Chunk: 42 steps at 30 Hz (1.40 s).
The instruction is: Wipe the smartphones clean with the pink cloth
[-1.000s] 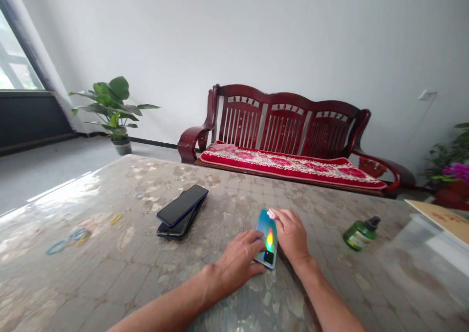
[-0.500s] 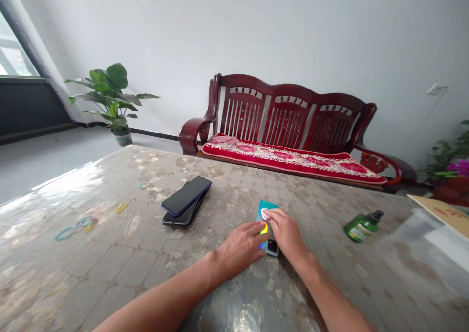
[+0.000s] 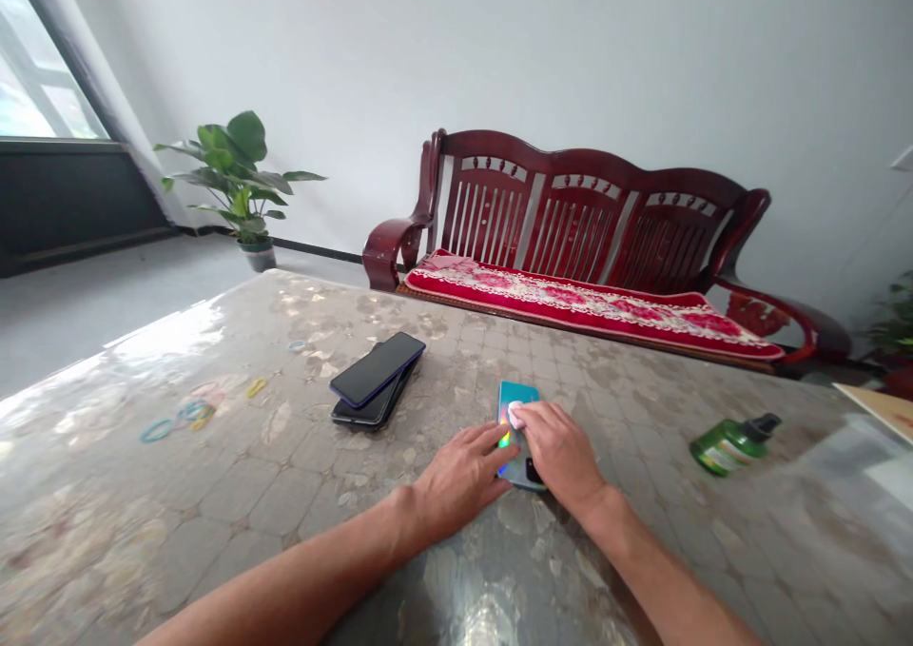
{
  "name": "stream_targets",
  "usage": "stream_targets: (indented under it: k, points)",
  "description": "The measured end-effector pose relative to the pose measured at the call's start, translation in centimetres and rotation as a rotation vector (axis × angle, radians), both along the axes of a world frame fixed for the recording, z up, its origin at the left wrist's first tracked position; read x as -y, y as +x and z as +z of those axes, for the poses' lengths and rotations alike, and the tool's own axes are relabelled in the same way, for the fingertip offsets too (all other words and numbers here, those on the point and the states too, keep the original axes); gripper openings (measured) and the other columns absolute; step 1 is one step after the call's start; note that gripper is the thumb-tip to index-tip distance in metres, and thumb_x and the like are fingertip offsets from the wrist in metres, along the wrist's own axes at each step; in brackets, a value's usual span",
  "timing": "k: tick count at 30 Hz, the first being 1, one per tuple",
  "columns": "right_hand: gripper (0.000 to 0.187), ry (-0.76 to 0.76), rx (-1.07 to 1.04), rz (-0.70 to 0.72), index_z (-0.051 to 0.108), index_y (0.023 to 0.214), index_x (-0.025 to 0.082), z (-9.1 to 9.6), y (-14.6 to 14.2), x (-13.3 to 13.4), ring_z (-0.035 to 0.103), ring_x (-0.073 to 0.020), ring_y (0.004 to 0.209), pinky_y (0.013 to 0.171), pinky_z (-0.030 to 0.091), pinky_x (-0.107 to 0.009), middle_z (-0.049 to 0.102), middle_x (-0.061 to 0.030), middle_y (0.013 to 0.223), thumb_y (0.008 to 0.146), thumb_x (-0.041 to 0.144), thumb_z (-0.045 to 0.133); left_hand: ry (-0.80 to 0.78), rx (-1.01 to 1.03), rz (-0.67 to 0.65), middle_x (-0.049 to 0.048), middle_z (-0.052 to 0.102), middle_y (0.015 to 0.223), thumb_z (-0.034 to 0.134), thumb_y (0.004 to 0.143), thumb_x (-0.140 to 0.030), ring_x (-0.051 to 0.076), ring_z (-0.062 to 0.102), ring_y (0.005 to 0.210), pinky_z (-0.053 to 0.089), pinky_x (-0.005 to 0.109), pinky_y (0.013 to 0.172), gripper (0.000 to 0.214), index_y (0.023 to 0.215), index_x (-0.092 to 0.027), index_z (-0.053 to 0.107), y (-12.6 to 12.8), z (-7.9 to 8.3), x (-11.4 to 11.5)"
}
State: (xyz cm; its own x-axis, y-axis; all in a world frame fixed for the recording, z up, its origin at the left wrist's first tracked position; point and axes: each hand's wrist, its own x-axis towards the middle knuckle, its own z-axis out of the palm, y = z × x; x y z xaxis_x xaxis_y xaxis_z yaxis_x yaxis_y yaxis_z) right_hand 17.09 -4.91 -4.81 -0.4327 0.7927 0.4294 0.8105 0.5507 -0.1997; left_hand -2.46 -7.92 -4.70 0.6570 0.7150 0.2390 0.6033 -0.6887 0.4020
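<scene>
A shiny blue smartphone (image 3: 518, 392) lies back side up on the table, its dark camera block at the near end. Rainbow reflections show on its back. My left hand (image 3: 463, 470) rests with spread fingers on the phone's left edge and back. Pinched in the fingers of my right hand (image 3: 563, 446) is a small white wad (image 3: 514, 414), pressed on the phone's back; whether it is tissue or cloth I cannot tell. To the left, a dark phone (image 3: 378, 370) lies askew on top of another black phone (image 3: 378, 413).
A patterned table cover (image 3: 235, 494) spans the table. Several rubber bands (image 3: 192, 412) lie at the left. A green pump bottle (image 3: 728, 446) lies on its side at the right, near a clear plastic container (image 3: 848, 465). Beyond stand a wooden bench (image 3: 571, 218) and a potted plant (image 3: 246, 175).
The camera view has turned slightly, shifting the surroundings. My left fingers have drawn back a little, baring more of the phone. My right hand still holds the white wad against it.
</scene>
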Motion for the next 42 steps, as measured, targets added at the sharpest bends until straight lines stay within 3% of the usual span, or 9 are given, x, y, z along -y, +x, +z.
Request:
stream_targets:
  k: [4, 8, 12, 22, 32, 37, 42]
  points:
    - [0.032, 0.002, 0.049, -0.009, 0.066, 0.111, 0.023, -0.2, -0.3, -0.8, 0.062, -0.0210, 0.100, 0.089, 0.049, -0.033, 0.069, -0.0061, 0.108, 0.091, 0.009, 0.045, -0.027, 0.033, -0.023, 0.0073, 0.053, 0.139, 0.063, 0.089, -0.022, 0.025, 0.043, 0.135, 0.034, 0.038, 0.115, 0.031, 0.120, -0.024, 0.056, 0.0, -0.2, -0.2]
    - [0.031, 0.000, 0.053, -0.055, 0.067, 0.106, 0.024, -0.6, -1.2, -3.9, 0.063, -0.0213, 0.100, 0.089, 0.049, -0.033, 0.070, -0.0064, 0.106, 0.090, 0.009, 0.045, -0.030, 0.030, -0.043, 0.0079, 0.056, 0.133, 0.061, 0.092, -0.027, 0.026, 0.048, 0.130, 0.037, 0.037, 0.113, 0.026, 0.117, -0.023, 0.057, -0.1, -0.4, -0.5]
    - [0.038, 0.009, 0.011, -0.054, 0.065, 0.114, 0.025, -0.8, -2.1, -6.1, 0.065, -0.0193, 0.097, 0.093, 0.048, -0.032, 0.071, -0.0052, 0.107, 0.088, 0.006, 0.045, -0.015, 0.019, -0.039, 0.0076, 0.057, 0.131, 0.060, 0.092, -0.028, 0.026, 0.050, 0.128, 0.038, 0.037, 0.112, 0.027, 0.118, -0.023, 0.056, -0.1, -0.5, -0.5]
    - [0.042, 0.063, 0.140, 0.041, 0.064, 0.118, 0.022, -1.4, 0.5, -1.2, 0.065, -0.0207, 0.103, 0.091, 0.051, -0.034, 0.070, -0.0061, 0.118, 0.086, 0.005, 0.043, 0.020, -0.031, -0.026, 0.0076, 0.057, 0.131, 0.062, 0.090, -0.030, 0.025, 0.052, 0.125, 0.040, 0.036, 0.109, 0.029, 0.118, -0.023, 0.055, 0.0, -0.2, -0.4]
    - [0.043, 0.092, 0.180, -0.094, 0.068, 0.111, 0.023, -1.5, 0.1, -4.8, 0.069, -0.0230, 0.094, 0.083, 0.052, -0.034, 0.073, -0.0082, 0.110, 0.080, 0.004, 0.046, 0.041, -0.050, -0.035, 0.0070, 0.059, 0.129, 0.060, 0.091, -0.031, 0.025, 0.055, 0.121, 0.044, 0.037, 0.105, 0.029, 0.119, -0.025, 0.056, -0.2, -0.2, -0.4]
    - [0.044, 0.129, 0.283, -0.098, 0.067, 0.112, 0.023, -1.7, 0.8, -3.2, 0.069, -0.0238, 0.090, 0.078, 0.052, -0.034, 0.073, -0.0073, 0.109, 0.080, 0.003, 0.045, 0.076, -0.041, -0.040, 0.0080, 0.059, 0.129, 0.060, 0.091, -0.033, 0.025, 0.056, 0.120, 0.043, 0.035, 0.106, 0.027, 0.116, -0.022, 0.057, -0.2, -0.4, -0.5]
    - [0.045, 0.174, 0.253, -0.033, 0.066, 0.114, 0.024, -2.5, 2.4, -1.4, 0.069, -0.0226, 0.091, 0.078, 0.052, -0.035, 0.073, -0.0060, 0.110, 0.082, 0.005, 0.041, 0.096, -0.035, -0.048, 0.0074, 0.061, 0.123, 0.057, 0.093, -0.036, 0.024, 0.056, 0.119, 0.043, 0.035, 0.105, 0.026, 0.115, -0.023, 0.056, -0.3, -0.6, -0.6]
